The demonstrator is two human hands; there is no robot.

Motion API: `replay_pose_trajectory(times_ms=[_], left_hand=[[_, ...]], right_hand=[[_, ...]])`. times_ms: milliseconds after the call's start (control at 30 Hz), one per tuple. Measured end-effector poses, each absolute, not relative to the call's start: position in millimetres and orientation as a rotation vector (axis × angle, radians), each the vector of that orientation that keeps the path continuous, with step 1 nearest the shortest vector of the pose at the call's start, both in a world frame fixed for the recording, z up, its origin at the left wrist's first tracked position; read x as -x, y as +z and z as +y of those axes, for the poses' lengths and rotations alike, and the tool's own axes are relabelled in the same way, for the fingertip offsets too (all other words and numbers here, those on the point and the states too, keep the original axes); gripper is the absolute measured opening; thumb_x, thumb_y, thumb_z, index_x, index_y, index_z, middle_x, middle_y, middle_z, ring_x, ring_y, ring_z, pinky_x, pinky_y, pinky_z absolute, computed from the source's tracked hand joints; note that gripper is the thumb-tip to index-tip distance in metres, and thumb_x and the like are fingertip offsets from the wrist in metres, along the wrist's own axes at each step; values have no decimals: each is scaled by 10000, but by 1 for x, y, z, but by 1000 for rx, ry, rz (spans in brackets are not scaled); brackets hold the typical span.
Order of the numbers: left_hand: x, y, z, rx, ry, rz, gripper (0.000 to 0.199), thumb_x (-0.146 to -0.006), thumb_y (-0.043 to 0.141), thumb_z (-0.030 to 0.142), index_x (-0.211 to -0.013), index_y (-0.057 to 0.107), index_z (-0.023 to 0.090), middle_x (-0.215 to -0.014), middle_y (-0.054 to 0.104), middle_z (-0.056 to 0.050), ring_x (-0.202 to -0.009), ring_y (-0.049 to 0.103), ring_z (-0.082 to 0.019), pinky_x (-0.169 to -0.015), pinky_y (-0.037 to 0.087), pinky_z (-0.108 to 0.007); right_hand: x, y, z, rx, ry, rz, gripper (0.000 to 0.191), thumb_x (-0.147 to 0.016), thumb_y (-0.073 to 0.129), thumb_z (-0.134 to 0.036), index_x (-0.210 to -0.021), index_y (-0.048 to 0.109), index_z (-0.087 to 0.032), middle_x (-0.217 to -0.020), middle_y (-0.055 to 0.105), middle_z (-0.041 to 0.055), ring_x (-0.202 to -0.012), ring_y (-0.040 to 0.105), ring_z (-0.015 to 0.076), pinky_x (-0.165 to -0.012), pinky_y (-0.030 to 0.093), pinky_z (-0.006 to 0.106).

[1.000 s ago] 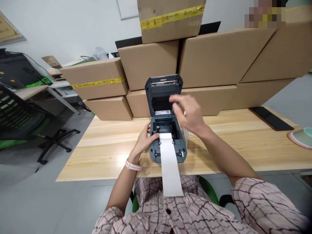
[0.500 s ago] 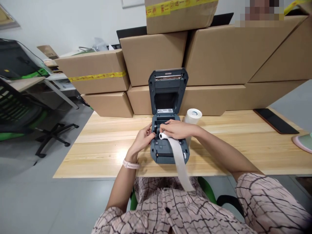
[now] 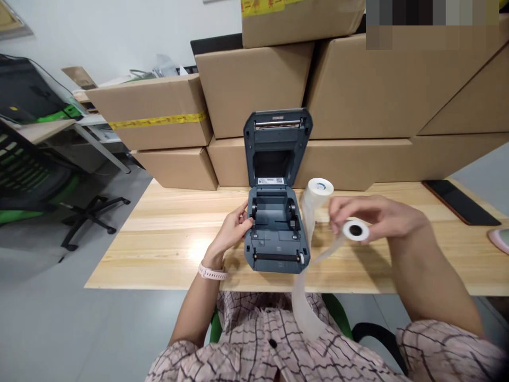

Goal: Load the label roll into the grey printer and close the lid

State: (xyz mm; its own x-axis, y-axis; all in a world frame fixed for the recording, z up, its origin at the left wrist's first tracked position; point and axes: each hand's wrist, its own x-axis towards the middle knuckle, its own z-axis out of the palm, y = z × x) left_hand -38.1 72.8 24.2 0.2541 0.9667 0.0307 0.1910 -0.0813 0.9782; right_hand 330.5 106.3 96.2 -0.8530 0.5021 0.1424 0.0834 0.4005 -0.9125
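Observation:
A dark grey label printer (image 3: pixel 278 240) stands on the table with its lid (image 3: pixel 277 143) raised and its roll bay bare. My left hand (image 3: pixel 234 228) grips the printer's left edge, thumb on top of the rim. To the right of the printer, my right hand (image 3: pixel 377 215) holds a small white paper roll (image 3: pixel 356 230) above the table, slightly blurred. From that roll a loose paper strip (image 3: pixel 304 307) trails left and down over the table's front edge towards my lap. A larger white roll (image 3: pixel 318 190) stands upright just right of the printer.
Cardboard boxes (image 3: pixel 254 90) are stacked along the back of the wooden table (image 3: pixel 159 239). A dark phone-like slab (image 3: pixel 461 201) lies at the right, near a pink-rimmed object (image 3: pixel 500 240). An office chair (image 3: pixel 35 180) stands at the left.
My right hand has moved out of the printer to the right, carrying the small roll, with its strip drawn along. My left hand has stayed on the printer's edge.

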Motion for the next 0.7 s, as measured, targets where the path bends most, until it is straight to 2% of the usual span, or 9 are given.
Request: replay_pose_trajectory(times_ms=[100, 233, 367, 500, 533, 600, 700], left_hand=[[38, 24, 72, -1505, 958, 1147, 640, -896, 628, 319, -1514, 551, 173, -942, 698, -28, -774, 588, -152, -719, 492, -253], [37, 23, 72, -1431, 958, 1133, 725, -882, 659, 346, -1560, 490, 154, -994, 714, -41, -804, 617, -161, -738, 512, -259], [35, 24, 70, -1357, 973, 1136, 769, -858, 696, 385, -1563, 490, 155, -988, 717, -44, -793, 626, -166, -714, 519, -260], [35, 23, 70, -1361, 974, 1143, 776, -865, 701, 402, -1569, 483, 157, -1013, 716, -59, -804, 628, -170, -727, 519, -270], [35, 23, 70, -1364, 973, 1149, 779, -870, 699, 403, -1572, 477, 151, -1021, 712, -62, -803, 621, -167, -726, 515, -268], [36, 22, 71, -1368, 968, 1155, 788, -879, 690, 407, -1580, 458, 133, -1019, 701, -64, -784, 599, -152, -707, 496, -254], [38, 21, 72, -1389, 949, 1152, 794, -897, 666, 412, -1591, 429, 108, -937, 675, -42, -713, 534, -122, -634, 436, -220]], right_hand=[[-387, 67, 97, 845, 1272, -2099, 266, -762, 880, -471, -951, 818, -295, -1008, 747, 93, -928, 730, 256, -823, 603, 458], [-411, 28, 97, 1187, 1241, -1753, 368, -658, 956, -404, -954, 771, -287, -1036, 753, 113, -945, 726, 273, -806, 617, 448], [-388, 1, 106, 1239, 1328, -1504, 444, -669, 951, -401, -984, 679, -246, -1118, 738, 111, -973, 719, 244, -825, 618, 420], [-369, -11, 113, 1198, 1408, -1428, 478, -655, 956, -419, -954, 636, -228, -1172, 731, 107, -962, 709, 222, -783, 614, 372], [-370, -12, 114, 1189, 1413, -1447, 482, -662, 953, -417, -980, 640, -235, -1210, 728, 111, -1020, 709, 238, -817, 616, 380], [-376, -9, 115, 1164, 1398, -1491, 516, -680, 945, -400, -1082, 650, -266, -1318, 702, 107, -1211, 670, 278, -976, 593, 437], [-387, 2, 122, 1159, 1345, -1504, 652, -716, 921, -400, -1286, 608, -359, -1479, 622, 59, -1421, 548, 299, -1210, 435, 543]])
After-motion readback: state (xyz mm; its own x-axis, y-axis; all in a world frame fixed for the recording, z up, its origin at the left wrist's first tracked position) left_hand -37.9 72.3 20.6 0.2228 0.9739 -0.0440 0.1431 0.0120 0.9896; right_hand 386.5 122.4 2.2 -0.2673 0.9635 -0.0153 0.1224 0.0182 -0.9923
